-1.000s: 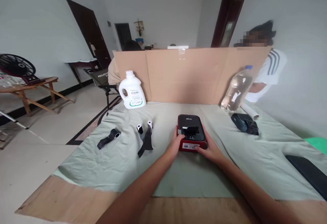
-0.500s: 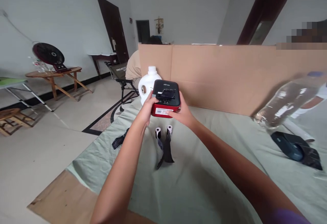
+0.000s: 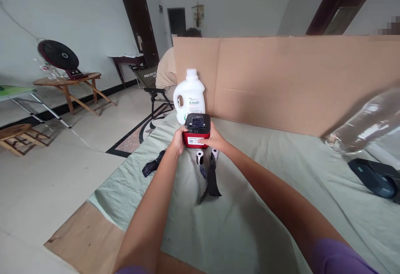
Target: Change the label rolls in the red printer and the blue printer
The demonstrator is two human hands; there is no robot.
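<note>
A red and black box-shaped device (image 3: 197,129) with a white label on its near face is gripped from both sides, right in front of a white jug (image 3: 191,96). My left hand (image 3: 178,139) clasps its left side, thumb near the top edge. On the right side my right hand (image 3: 215,136) holds it, thumb on the front by the label. Just nearer than the device stand two small rolls (image 3: 199,155) (image 3: 214,154) with dark strips trailing toward me. Left of them, beside my left forearm, lies a crumpled dark piece (image 3: 153,164).
A cardboard panel (image 3: 265,82) stands along the back of the green cloth (image 3: 243,207). On the right are a large clear bottle (image 3: 368,119) and a dark blue object (image 3: 375,178). Behind the panel, a person (image 3: 166,71) is partly visible beside a folding chair (image 3: 146,78).
The device has come down toward the cloth and leans less toward the camera, with both hands still on it. More of the white jug shows. The camera view has shifted.
</note>
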